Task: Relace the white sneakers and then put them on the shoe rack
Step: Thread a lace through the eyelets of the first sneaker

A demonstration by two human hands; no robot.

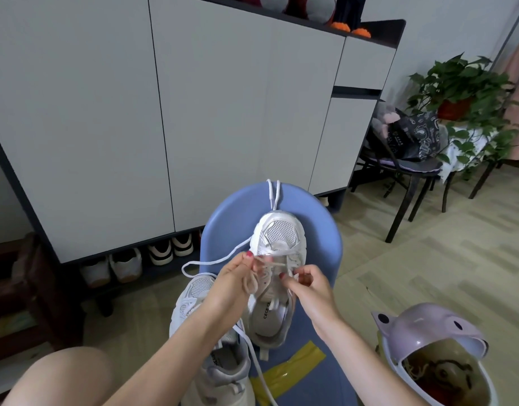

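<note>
Our left hand (237, 276) pinches a loop of beige lace (254, 284) at the eyelets, and our right hand (306, 284) curls its fingers round the lace's other side, though what exactly sits between those fingertips is too small to tell. Between both hands lies the white sneaker (277, 259) we are working on, toe pointing away from us, resting on the blue stool (319, 230). To do this step well, we should keep even tension on both sides, feed each end flat through its eyelet without twisting, and steady the shoe so it does not slide off the stool. Left of and below our left hand sits the second sneaker (205, 332), a loose white lace (220, 260) trailing past our left wrist. Another white lace (273, 193) hangs beyond the toe, away from both hands. The shoe rack (129, 265) lies well to the left of our hands, under the cabinet.
</note>
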